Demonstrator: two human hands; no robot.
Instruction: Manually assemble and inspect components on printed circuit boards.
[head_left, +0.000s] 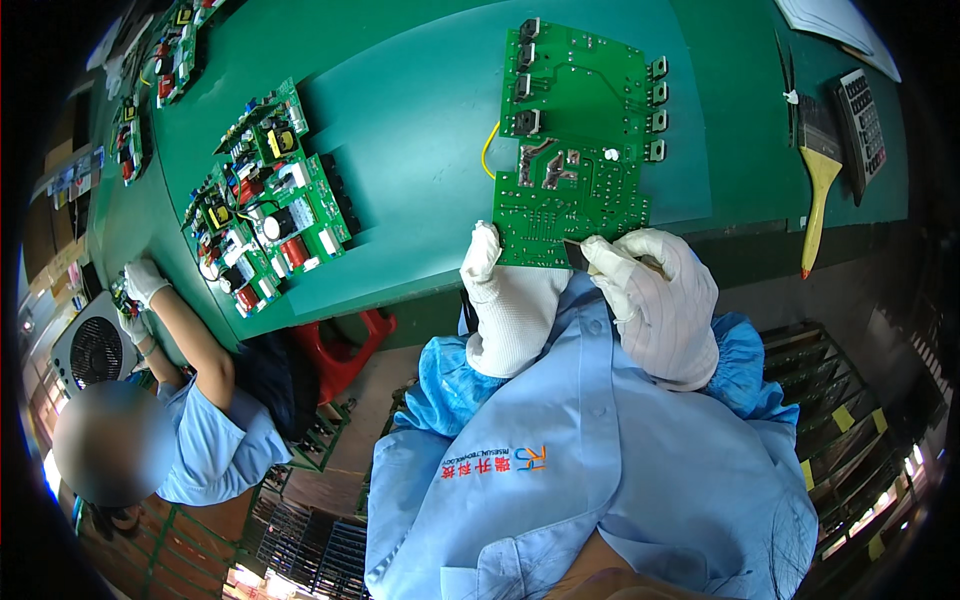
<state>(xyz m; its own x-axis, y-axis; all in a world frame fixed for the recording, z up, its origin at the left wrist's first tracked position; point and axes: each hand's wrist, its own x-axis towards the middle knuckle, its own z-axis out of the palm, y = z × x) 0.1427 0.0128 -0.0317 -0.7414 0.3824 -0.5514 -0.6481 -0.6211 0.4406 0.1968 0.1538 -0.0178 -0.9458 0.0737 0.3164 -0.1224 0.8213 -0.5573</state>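
Observation:
A green circuit board (575, 205) lies solder side up in front of me, with a yellow wire loop (487, 152) at its left edge. White-gloved, my left hand (513, 305) grips the board's near left corner, thumb on top and the other fingers mostly hidden. My right hand (660, 305), in a white glove too, is closed in a pinch at the near edge. A small thin dark tool (574, 252) sticks out from its fingertips against the board; its kind cannot be made out.
On the green table (400, 150), populated circuit boards (265, 210) lie at left, with more farther back. A yellow-handled brush (820, 190), a calculator (862, 130) and dark tweezers (788, 95) lie at right. A co-worker (200, 420) handles a board at far left, near a fan (97, 350) and a red stool (345, 355).

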